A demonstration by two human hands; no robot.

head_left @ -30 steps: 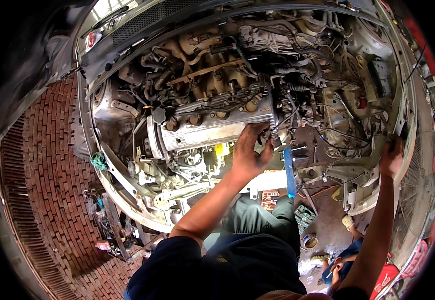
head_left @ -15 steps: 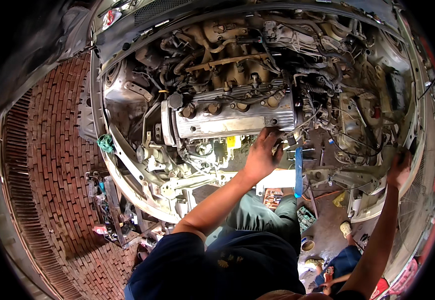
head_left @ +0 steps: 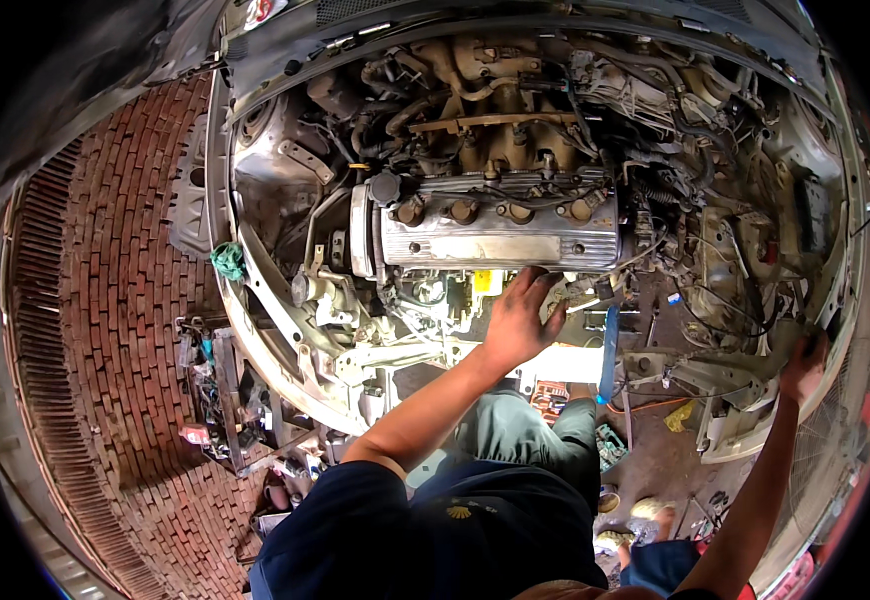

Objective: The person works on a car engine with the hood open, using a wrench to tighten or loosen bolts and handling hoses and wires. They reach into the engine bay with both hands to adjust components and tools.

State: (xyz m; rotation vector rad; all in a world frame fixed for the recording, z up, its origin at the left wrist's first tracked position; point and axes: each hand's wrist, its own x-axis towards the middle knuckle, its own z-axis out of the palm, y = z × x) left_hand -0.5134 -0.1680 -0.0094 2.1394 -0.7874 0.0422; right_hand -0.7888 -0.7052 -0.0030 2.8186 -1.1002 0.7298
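My left hand (head_left: 523, 325) reaches over the front crossmember to the lower front edge of the silver ribbed valve cover (head_left: 495, 222). Its darkened fingers stretch toward the engine with the thumb apart, and nothing shows in them. A yellow piece (head_left: 487, 282) sits beside the fingertips, just below the cover. Off to the right, my right hand (head_left: 805, 368) rests on the car body's front rail (head_left: 823, 395). Shadow hides its fingers, so their grip cannot be made out. A blue strip (head_left: 609, 355) stands upright to the right of my left hand.
Hoses and wiring (head_left: 655, 195) crowd the engine's right side. A green cloth (head_left: 228, 261) hangs on the left fender. Cluttered parts (head_left: 220, 390) lie on the brick floor (head_left: 135, 320). Another person's feet (head_left: 645, 520) are at lower right, near a teal tool case (head_left: 610, 447).
The view has shifted, so the engine appears farther right. Against it, my left hand has slid left along the cover's front edge. My right hand stays on the rail.
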